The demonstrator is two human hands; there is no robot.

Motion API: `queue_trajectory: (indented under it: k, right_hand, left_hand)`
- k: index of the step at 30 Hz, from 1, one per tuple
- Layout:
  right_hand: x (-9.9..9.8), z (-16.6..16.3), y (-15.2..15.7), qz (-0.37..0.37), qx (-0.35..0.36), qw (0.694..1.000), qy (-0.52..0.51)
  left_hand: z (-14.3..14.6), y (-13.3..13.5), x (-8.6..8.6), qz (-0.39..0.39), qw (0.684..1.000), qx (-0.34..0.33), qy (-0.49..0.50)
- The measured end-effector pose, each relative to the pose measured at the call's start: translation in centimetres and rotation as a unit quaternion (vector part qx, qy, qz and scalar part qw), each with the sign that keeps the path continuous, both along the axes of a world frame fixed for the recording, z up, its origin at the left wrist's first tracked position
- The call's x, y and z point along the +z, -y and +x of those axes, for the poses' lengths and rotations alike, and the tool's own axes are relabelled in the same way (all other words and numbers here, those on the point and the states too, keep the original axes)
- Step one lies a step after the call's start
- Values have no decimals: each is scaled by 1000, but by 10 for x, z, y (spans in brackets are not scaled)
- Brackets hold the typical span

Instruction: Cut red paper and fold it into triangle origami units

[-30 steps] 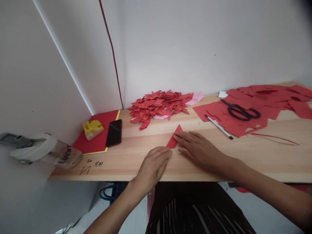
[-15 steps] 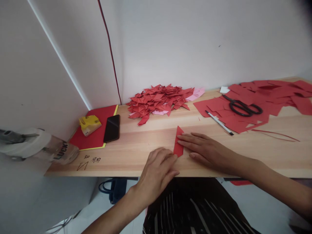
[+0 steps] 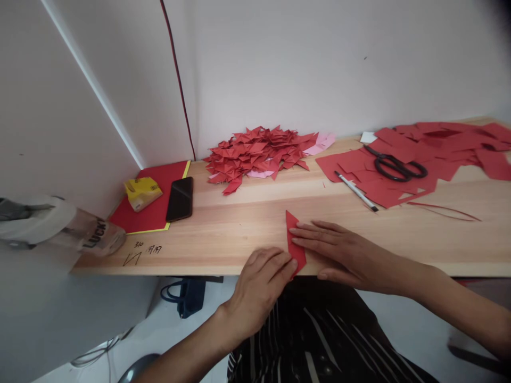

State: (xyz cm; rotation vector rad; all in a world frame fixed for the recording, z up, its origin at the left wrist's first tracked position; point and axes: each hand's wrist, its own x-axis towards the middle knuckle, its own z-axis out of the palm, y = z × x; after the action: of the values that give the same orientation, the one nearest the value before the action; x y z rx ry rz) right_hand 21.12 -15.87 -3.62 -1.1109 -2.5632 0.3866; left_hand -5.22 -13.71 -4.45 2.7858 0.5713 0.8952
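Note:
A small folded red paper piece (image 3: 294, 240) lies at the front edge of the wooden table (image 3: 239, 223). My right hand (image 3: 343, 252) rests flat on it with fingers stretched out, pressing it down. My left hand (image 3: 259, 290) sits at the table's edge, its fingertips touching the paper's lower corner, fingers loosely extended. Part of the paper is hidden under my right fingers.
A heap of folded red paper pieces (image 3: 259, 154) lies by the wall. Cut red sheets (image 3: 431, 154), black scissors (image 3: 397, 167) and a pen (image 3: 355, 191) are at the right. A phone (image 3: 179, 198) and yellow packet (image 3: 141, 192) rest on a red folder (image 3: 155, 197) at left.
The red paper has been turned and drawn toward the table's front edge. Both hands moved nearer to me with it.

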Motion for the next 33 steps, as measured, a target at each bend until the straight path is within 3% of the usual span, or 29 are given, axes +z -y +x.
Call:
queue_trajectory:
  k: [9,19,27,33]
  right_hand:
    - [3,-1,0,1,4,1000,13]
    - [0,-1,-1,13,-8,1000,24]
    - [-1,-2,1,35,-34,999,-4]
    - [4,-12,7,38,-71,997,-21]
  left_hand:
    - [9,-11,-1,-91,994,-19,58]
    - [13,-28,8,-117,991,-51,32]
    - [30,-21,16,-231,967,61,84]
    - [35,-10,12,-227,960,128,101]
